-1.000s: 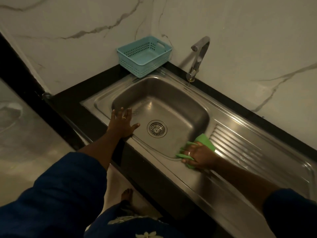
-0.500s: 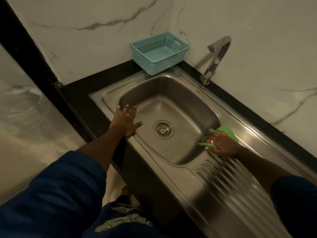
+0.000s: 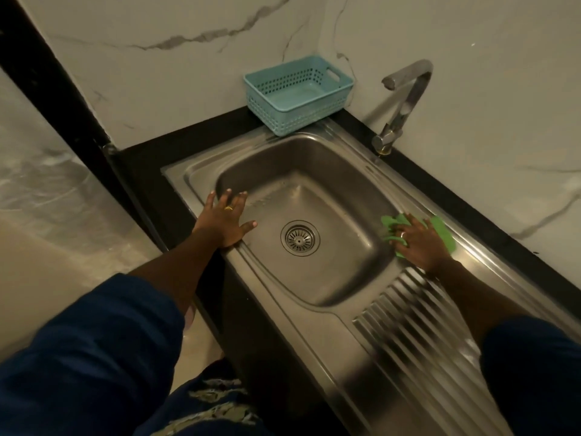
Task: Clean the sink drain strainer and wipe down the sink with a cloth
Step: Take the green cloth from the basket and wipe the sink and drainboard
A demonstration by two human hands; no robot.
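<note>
The right hand (image 3: 418,243) is pressing the green cloth (image 3: 442,230) flat onto the rim of the sink (image 3: 195,174). Its fingers are lying spread and straight on top of the cloth, not curled round it. The cloth is showing past the fingertips and on the far side of the palm. The left hand (image 3: 224,220) is bracing on the opposite rim, fingers apart and holding nothing. The drain strainer (image 3: 300,238) is sitting in the basin floor between the two hands, well apart from the cloth.

Since the cloth is only being pressed, it could be sliding out from under the palm and dropping over the basin edge just beside the fingertips. The steel is possibly wet, though the dim light is making that hard to tell. Behind the wrist, the drainboard ridges (image 3: 418,335) could be bunching the cloth on a backward stroke.
</note>
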